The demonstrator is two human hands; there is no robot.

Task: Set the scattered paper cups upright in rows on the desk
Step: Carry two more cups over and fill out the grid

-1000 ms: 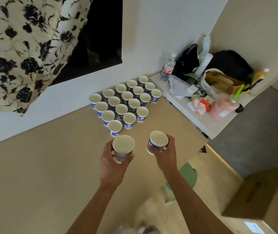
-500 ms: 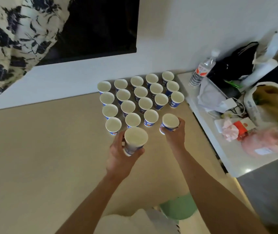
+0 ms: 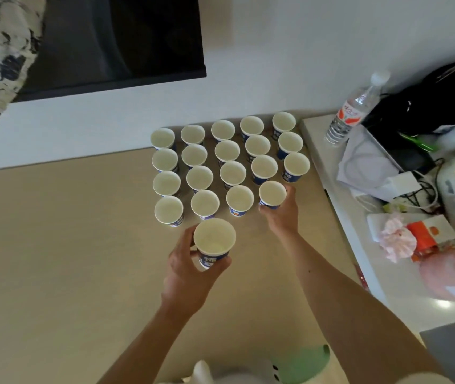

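Eighteen cups (image 3: 232, 173) are standing upright in rows at the desk's (image 3: 54, 245) 12 o'clock edge. Right hand (image 3: 283, 214), fingers curled around it, is seating a cup (image 3: 272, 194) in the front row; left hand (image 3: 190, 270) is gripping another (image 3: 214, 242) at 6 o'clock, seemingly among the last.

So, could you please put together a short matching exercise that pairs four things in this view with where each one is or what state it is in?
Things:
1. cup in the left hand
2. cup in the right hand
3. water bottle
4. pink tissue

Places or states:
A. on the white side table, beside an orange packet
B. at the right end of the front row, fourth in it
C. upright at the back of the white side table, near the wall
D. held in front of the rows, apart from the other cups

Pairs: 1-D, 2-B, 3-C, 4-A
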